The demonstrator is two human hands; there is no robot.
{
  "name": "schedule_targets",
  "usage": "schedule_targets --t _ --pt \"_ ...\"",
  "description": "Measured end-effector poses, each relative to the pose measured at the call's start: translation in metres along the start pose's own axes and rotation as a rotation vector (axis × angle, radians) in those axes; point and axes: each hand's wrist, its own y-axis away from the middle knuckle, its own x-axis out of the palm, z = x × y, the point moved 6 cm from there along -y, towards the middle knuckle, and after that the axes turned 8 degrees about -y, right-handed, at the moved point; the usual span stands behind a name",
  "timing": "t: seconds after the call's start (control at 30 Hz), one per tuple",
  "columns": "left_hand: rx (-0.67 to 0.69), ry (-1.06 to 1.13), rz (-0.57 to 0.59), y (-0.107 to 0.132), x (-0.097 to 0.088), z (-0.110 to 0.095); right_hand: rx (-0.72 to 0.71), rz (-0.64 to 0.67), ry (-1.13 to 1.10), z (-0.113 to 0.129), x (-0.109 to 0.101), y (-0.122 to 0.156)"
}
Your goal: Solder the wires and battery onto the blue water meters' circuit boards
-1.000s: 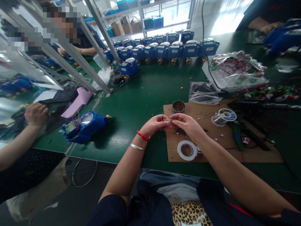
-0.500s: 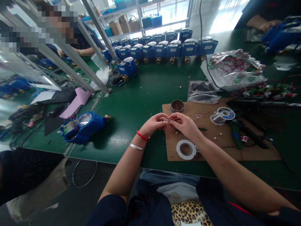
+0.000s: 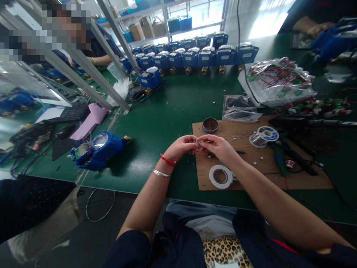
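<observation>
My left hand (image 3: 182, 147) and my right hand (image 3: 216, 146) meet fingertip to fingertip above the left edge of a cardboard sheet (image 3: 245, 178). Both are closed in a pinch. Whatever sits between the fingers is too small and too covered to name. Just beyond the hands stands a round tin (image 3: 210, 125) with brown bits inside. A roll of white tape (image 3: 221, 176) lies on the cardboard, nearer to me than my right hand. Farther right is a spool of solder wire (image 3: 263, 137).
Green-handled pliers (image 3: 280, 160) lie right of the spool. A blue meter (image 3: 97, 150) rests at left on the green table (image 3: 167, 108), and rows of blue meters (image 3: 206, 57) line the back. Wired parts in a bag (image 3: 281, 80) lie at back right. Other people sit across the table.
My fingers have shifted slightly against each other, and my left wrist has moved a touch to the left. Everything else on the table stays where it was.
</observation>
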Motion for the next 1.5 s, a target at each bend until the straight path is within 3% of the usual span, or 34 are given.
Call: schedule_targets --t 0.27,0.5,0.73,0.9,1.2,1.37,1.5 --pt "-0.035 0.027 -0.006 0.003 0.002 -0.002 0.076 0.029 -0.1 0.001 0.001 0.002" --pt "-0.048 0.014 -0.01 0.003 0.002 -0.001 -0.141 0.033 0.198 0.013 0.004 0.002" --pt "-0.058 -0.063 0.012 0.003 0.003 -0.001 -0.163 0.056 0.356 0.014 0.004 0.004" --pt "-0.054 -0.052 0.036 0.003 0.003 0.001 -0.047 0.067 0.232 0.013 0.004 0.005" --pt "-0.039 0.046 0.028 0.005 0.004 -0.004 -0.002 0.029 0.078 0.012 0.001 0.003" --pt "0.004 0.024 0.019 0.003 0.004 -0.005 -0.017 -0.024 0.059 0.01 -0.003 0.002" --pt "0.07 -0.027 0.021 0.002 0.007 -0.008 0.06 -0.08 0.023 0.004 -0.008 0.001"
